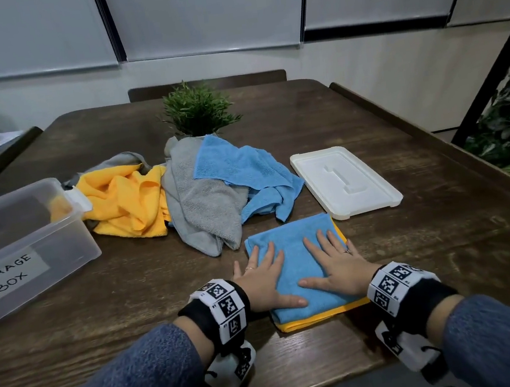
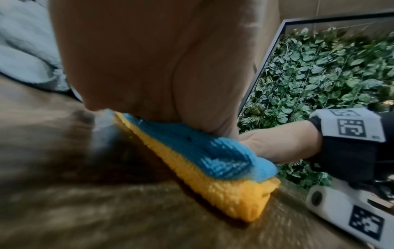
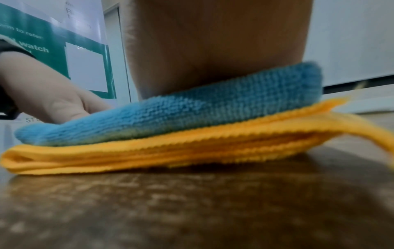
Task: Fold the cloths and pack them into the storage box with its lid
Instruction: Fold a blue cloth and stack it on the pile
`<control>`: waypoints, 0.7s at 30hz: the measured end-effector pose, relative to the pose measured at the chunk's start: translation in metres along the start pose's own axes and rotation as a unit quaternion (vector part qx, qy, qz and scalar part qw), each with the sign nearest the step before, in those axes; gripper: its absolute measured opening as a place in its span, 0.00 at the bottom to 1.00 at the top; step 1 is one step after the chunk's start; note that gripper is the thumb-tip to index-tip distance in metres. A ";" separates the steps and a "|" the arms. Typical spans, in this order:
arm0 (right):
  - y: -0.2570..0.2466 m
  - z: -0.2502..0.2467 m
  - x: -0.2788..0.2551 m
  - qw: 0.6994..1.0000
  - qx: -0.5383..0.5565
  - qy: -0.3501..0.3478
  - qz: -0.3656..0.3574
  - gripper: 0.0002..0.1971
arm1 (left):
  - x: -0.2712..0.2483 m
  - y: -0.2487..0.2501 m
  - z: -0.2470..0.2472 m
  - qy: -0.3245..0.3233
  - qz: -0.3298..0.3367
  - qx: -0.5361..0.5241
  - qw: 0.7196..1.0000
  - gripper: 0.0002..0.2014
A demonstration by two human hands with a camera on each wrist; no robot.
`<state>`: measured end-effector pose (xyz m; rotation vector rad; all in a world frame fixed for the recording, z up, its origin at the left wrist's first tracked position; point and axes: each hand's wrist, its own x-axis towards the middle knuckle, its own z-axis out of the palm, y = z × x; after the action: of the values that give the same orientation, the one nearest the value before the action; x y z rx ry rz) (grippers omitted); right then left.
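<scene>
Our two hands lie nearest us, flat on a folded stack at the near edge of the counter [image 1: 131, 292]. The left hand [image 1: 266, 280] and the right hand [image 1: 336, 265] both press down with fingers [image 1: 313, 245] straight and spread, gripping nothing; the thumbs point toward each other across the cloth. Under our palms is the folded blue cloth [image 1: 296, 252], a neat rectangle of nubby microfibre. It sits on the folded yellow cloth [image 1: 323, 315], whose edge shows along the near side and the right side. From the right wrist view we see that yellow cloth as several thin layers lying on the wood, with the blue one thicker and softer on top.

Just beyond the stack lies the unfolded heap: a crumpled blue towel [image 1: 245, 175], a grey towel [image 1: 204, 206] draped beside and partly under it, and a rumpled yellow cloth [image 1: 126, 199] to the left, with another grey cloth peeking out behind. The white lid [image 1: 345, 179] rests flat on the counter to the right of the heap, close to the far right corner of our stack. The clear storage box [image 1: 26, 247] stands at the left, open, with a paper label reading STORAGE BOX; the yellow cloth touches its far corner. A small green plant [image 1: 197, 110] stands behind the heap.
</scene>
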<state>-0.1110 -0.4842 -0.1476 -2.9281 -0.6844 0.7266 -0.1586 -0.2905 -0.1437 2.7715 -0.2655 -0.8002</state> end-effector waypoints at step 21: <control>-0.044 -0.136 0.083 0.967 0.228 0.109 -0.006 0.42 | 0.010 -0.137 -0.145 0.330 -0.040 -0.232 0.914 0.18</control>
<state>-0.0011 -0.4010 -0.0567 -2.5246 -0.4409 0.4708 -0.0570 -0.1362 -0.0681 2.4176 0.1522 0.0960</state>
